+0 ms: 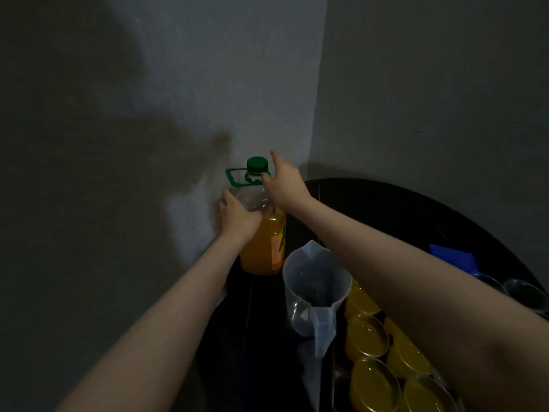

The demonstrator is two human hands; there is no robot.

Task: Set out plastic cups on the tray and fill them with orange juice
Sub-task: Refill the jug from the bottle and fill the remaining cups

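Orange juice fills roughly the lower half of the bottle (263, 233), which stands at frame centre on the dark tabletop (386, 209). Its clear, likely slippery shoulder is gripped by the left hand (237, 214); the right hand (285, 179), fingers spread, is touching the neck beside the green cap (257, 165). Moderate weight and thin, yielding walls are judged likely, so the green handle (234, 176) seems the firmer hold. Filled cups (368, 337) are seen lower right.

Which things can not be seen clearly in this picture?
Head view:
- tray: mostly hidden by filled cups and the right forearm.
- bottle label: partly turned away, unreadable.
- empty cups: dim, cut by the forearm; number unclear.
- blue thing: too dark to identify.
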